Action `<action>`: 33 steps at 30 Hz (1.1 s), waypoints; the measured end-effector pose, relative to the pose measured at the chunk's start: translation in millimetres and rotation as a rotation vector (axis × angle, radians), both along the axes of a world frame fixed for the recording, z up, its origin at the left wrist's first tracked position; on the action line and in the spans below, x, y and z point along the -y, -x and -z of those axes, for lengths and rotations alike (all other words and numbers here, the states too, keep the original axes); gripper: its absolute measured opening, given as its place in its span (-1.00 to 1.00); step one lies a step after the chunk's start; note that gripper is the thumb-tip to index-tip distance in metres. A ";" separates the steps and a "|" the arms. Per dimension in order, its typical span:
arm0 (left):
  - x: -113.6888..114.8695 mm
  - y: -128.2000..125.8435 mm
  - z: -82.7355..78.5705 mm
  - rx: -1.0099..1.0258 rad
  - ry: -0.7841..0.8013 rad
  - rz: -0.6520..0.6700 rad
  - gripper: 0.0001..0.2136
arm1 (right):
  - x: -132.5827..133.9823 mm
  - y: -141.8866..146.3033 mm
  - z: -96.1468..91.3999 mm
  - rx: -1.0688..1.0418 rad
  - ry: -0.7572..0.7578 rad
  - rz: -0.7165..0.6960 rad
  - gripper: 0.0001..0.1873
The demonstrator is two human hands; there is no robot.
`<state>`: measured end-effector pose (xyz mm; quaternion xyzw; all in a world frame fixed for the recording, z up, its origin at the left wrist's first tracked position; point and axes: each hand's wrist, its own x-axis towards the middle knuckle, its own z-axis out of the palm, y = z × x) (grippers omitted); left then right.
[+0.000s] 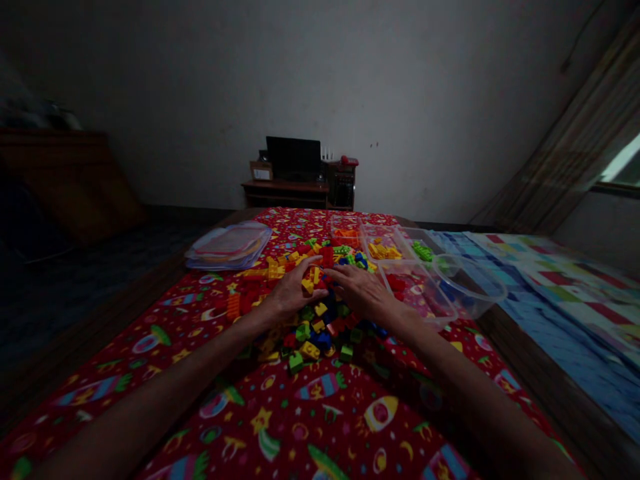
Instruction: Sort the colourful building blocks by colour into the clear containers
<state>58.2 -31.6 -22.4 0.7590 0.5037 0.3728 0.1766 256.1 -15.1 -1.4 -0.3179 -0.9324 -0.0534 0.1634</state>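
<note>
A heap of plastic building bricks [324, 340] in yellow, red, green, blue and orange lies on the red table cover. My left hand [291, 291] is at the middle of the heap, thumb and fingers curved around a few yellow bricks [311, 279]. From the right, my right hand [361, 288] reaches over the heap, palm down. Its fingers stretch toward my left hand, touching or just above the bricks; I see nothing held in it, though its palm side is hidden.
Clear plastic boxes stand at the right: one with orange bricks [347, 235], one with yellow bricks [384, 251], one with green bricks [423, 251], others in front. Stacked lids [229, 245] lie at the left. Beyond the table is a desk with a monitor [294, 159]; a bed [560, 287] adjoins the right.
</note>
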 end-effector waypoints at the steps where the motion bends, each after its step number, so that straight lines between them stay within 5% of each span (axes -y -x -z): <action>1: 0.0 -0.2 -0.1 0.005 -0.001 0.008 -0.37 | 1.2 1.0 -0.3 0.022 0.018 -0.004 -0.63; 10: -10.7 4.4 10.9 0.242 0.081 0.119 -0.39 | 6.8 -2.7 -3.9 -0.087 0.208 -0.080 -0.80; 19: -15.2 16.1 8.2 0.149 -0.016 -0.115 -0.47 | -9.2 -23.6 -8.8 -0.227 0.120 0.100 -0.83; 27: -15.1 20.2 6.8 0.205 0.084 -0.070 -0.49 | -27.3 -68.8 -29.4 -0.064 -0.026 0.492 -0.75; 33: -9.2 20.4 -5.8 0.021 -0.078 -0.022 -0.72 | -33.2 -100.4 -40.9 0.113 0.081 0.806 -0.69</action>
